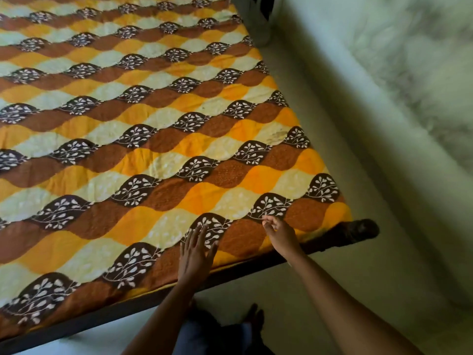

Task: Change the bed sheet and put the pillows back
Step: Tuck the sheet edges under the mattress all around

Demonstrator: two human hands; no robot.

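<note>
One sheet point(153, 129), one bedframe point(102, 317), two grips point(195, 254) point(280, 237)

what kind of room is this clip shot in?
Most likely a home bedroom: a patterned bed sheet spread out flat, a dark bed frame showing under its edge, and a pale green wall close alongside.

Bed sheet point(153, 124) spread over the bed point(322, 243), left hand point(195, 254) flat on it by the near edge, right hand point(280, 237) beside it toward the corner, wall point(384, 98) to the right
</note>
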